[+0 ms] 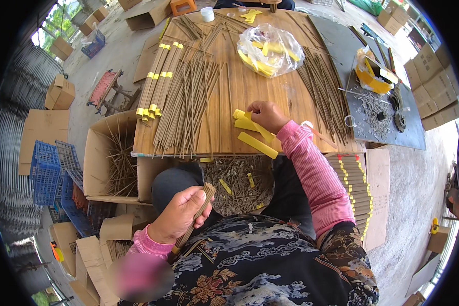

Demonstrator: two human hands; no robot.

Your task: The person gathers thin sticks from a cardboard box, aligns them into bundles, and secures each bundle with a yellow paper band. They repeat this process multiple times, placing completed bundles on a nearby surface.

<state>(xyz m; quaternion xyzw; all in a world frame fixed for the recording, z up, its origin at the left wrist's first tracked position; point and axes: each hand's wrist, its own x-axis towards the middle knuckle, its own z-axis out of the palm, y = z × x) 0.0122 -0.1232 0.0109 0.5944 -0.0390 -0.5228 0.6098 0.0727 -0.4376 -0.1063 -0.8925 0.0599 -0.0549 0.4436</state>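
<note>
My left hand, over my lap, is wrapped round a bundle of thin brown incense sticks. The bundle stands tilted, its upper end poking out above the thumb, with a touch of yellow near its lower end. At the table's near edge my right hand has its fingers closed on a yellow paper strip. More yellow strips lie loose beside and under that hand. Left of it, a wide pile of loose incense sticks covers the wooden table. Finished-looking bundles with yellow bands lie beyond the pile.
A clear plastic bag with yellow strips sits farther back. More loose sticks lie right. A yellow container stands on the dark side table. Cardboard boxes and banded bundles flank my legs. Another person's hand shows across the table.
</note>
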